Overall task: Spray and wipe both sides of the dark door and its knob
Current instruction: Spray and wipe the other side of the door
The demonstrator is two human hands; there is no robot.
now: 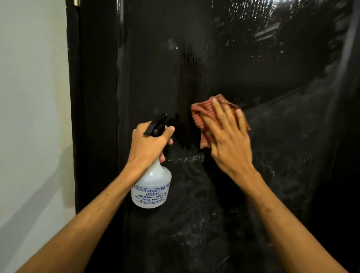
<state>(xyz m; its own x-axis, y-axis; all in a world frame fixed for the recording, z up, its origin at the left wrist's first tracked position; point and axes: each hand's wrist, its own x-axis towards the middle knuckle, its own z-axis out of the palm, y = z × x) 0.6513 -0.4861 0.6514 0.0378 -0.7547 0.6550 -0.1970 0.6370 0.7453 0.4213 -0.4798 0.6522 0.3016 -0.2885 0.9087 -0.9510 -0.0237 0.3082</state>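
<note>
The glossy black door (224, 58) fills most of the view, with wet streaks and droplets across its surface. My left hand (150, 144) grips the neck of a white spray bottle (152, 189) with a black trigger head, its nozzle close to the door. My right hand (226, 134) lies flat with fingers spread, pressing a reddish-brown checked cloth (202, 115) against the door at mid height. The knob is out of view.
A pale wall (33, 117) runs along the left side next to the dark door frame (93, 117). A metal hinge (76, 2) shows at the top left corner.
</note>
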